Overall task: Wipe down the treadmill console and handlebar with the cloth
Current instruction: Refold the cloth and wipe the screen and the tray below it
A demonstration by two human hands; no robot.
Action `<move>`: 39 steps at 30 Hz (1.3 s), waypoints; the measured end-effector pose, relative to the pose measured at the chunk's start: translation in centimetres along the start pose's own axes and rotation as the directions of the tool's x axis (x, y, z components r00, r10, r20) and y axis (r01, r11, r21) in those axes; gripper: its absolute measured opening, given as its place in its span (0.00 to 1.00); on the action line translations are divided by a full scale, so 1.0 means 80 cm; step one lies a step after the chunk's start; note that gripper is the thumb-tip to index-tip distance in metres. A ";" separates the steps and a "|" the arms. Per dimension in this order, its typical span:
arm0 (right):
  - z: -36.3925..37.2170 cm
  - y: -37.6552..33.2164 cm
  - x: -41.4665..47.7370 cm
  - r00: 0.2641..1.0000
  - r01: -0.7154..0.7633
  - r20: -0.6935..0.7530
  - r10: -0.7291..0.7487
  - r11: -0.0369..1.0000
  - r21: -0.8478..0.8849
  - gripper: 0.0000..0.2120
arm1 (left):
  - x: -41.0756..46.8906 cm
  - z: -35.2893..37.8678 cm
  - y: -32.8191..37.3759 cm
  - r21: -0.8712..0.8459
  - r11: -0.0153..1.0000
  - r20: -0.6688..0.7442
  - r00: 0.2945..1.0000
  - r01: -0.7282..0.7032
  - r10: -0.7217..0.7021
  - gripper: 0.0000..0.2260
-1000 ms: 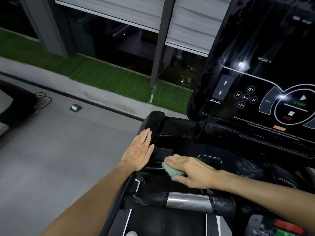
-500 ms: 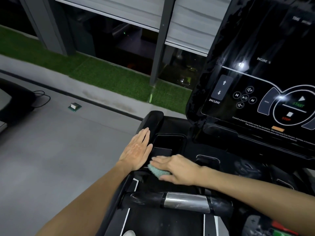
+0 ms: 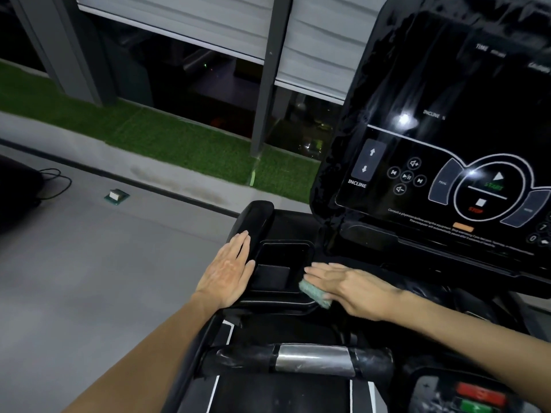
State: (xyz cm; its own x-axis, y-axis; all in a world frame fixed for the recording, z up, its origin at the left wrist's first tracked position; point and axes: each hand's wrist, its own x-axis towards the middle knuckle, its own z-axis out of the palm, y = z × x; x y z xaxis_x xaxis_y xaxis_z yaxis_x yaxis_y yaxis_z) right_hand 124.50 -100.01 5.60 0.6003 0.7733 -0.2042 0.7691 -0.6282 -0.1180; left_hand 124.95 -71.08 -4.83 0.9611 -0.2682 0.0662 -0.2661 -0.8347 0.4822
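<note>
- the left hand [image 3: 226, 271] lies flat with its fingers straight and together on the left edge of the treadmill's black shelf, just beside the tray recess [image 3: 275, 268]. it holds nothing and looks to be steadying the person.
- the right hand [image 3: 354, 289] is flat too, its fingers straight, pressing the pale green cloth [image 3: 315, 294] onto the shelf at the right rim of that recess. a bunched corner of the cloth pokes out on the hand's near side.
- the console [image 3: 447, 138] rises at the far right, its glossy panel showing incline arrows and start and stop marks. the handlebar [image 3: 310, 360] runs across nearer, well apart from both hands.
- the cloth is only pinned, not gripped, so i'd guess a quick stroke over the recess lip could leave it behind or drop it into the tray.
- once the wiping reaches the panel, firm pressure on the start or incline marks might wake the machine.
- the red and green buttons [image 3: 480, 394] sit near right, beneath the right forearm, and a sagging arm could press them.
- the left hand sits right at the outer edge, so leaning hard on it could make it slide off toward the floor [image 3: 89, 278].
</note>
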 end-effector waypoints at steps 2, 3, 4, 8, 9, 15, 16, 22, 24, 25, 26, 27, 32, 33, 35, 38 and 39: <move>0.006 0.000 0.018 0.997 -0.074 -0.012 0.074 0.997 -0.009 0.22 | 0.001 0.000 -0.001 0.001 1.000 -0.001 1.000 -0.007 0.007 0.35; 0.008 0.000 0.023 0.994 -0.109 -0.018 0.109 0.994 -0.008 0.22 | 0.000 0.000 -0.002 0.005 1.000 -0.004 1.000 -0.009 0.009 0.35; 0.007 0.001 0.022 0.991 -0.126 -0.047 0.126 0.992 -0.010 0.22 | 0.000 0.000 -0.002 0.008 1.000 -0.003 1.000 -0.011 0.011 0.36; 0.011 0.017 -0.030 0.970 -0.138 -0.208 0.128 0.990 -0.032 0.23 | -0.001 -0.002 0.000 0.017 1.000 0.026 1.000 -0.001 0.000 0.37; 0.010 0.024 -0.044 0.967 -0.160 -0.203 0.152 0.987 -0.025 0.23 | -0.001 -0.002 0.001 0.013 1.000 0.025 1.000 0.002 -0.002 0.38; -0.005 0.058 -0.116 0.922 -0.378 -0.038 0.384 0.918 0.119 0.22 | 0.001 -0.009 0.034 -0.030 0.997 0.005 0.997 -0.074 0.074 0.35; -0.005 0.056 -0.127 0.924 -0.377 -0.015 0.383 0.917 0.131 0.22 | 0.005 -0.011 0.052 -0.048 0.990 -0.005 0.991 -0.136 0.136 0.34; -0.014 0.043 -0.123 0.976 -0.203 0.117 0.186 0.968 0.148 0.22 | 0.037 0.009 0.172 -0.066 0.825 0.153 0.812 -0.561 0.564 0.27; -0.017 0.049 -0.112 0.964 -0.259 0.102 0.245 0.953 0.157 0.23 | 0.044 0.022 0.186 -0.058 0.813 0.211 0.789 -0.579 0.577 0.27; -0.016 0.051 -0.111 0.957 -0.289 0.069 0.281 0.945 0.152 0.23 | 0.046 0.029 0.187 -0.053 0.816 0.230 0.788 -0.575 0.570 0.27; -0.012 0.051 -0.113 0.951 -0.309 0.032 0.307 0.938 0.160 0.23 | 0.047 0.034 0.187 -0.039 0.818 0.237 0.790 -0.574 0.565 0.27; -0.009 0.049 -0.117 0.951 -0.308 0.013 0.310 0.935 0.176 0.23 | 0.047 0.039 0.186 -0.021 0.816 0.230 0.791 -0.578 0.566 0.27; -0.010 0.039 -0.129 0.990 -0.129 0.097 0.106 0.954 0.270 0.20 | 0.047 0.045 0.184 -0.009 0.819 0.204 0.801 -0.574 0.563 0.25; -0.014 0.043 -0.121 0.990 -0.109 0.115 0.083 0.966 0.233 0.20 | 0.046 0.045 0.185 -0.007 0.822 0.200 0.805 -0.569 0.559 0.24; -0.017 0.048 -0.101 0.990 -0.067 0.129 0.052 0.991 0.115 0.19 | 0.045 0.043 0.186 -0.008 0.829 0.193 0.813 -0.559 0.550 0.24; -0.008 0.046 -0.100 0.995 -0.062 0.086 0.049 0.986 0.155 0.17 | 0.045 0.042 0.185 0.002 0.831 0.212 0.812 -0.556 0.543 0.25; -0.009 0.043 -0.109 0.993 -0.089 0.099 0.067 0.966 0.243 0.18 | 0.045 0.043 0.185 0.015 0.828 0.220 0.810 -0.560 0.543 0.25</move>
State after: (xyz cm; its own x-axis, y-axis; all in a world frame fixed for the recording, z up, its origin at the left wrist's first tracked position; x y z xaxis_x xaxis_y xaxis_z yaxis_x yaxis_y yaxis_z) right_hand 122.09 -108.84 7.67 0.6258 0.7172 -0.3065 0.6360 -0.6967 -0.3317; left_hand 124.21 -86.05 -0.44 0.6176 -0.7767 0.1236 -0.7597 -0.5486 0.3492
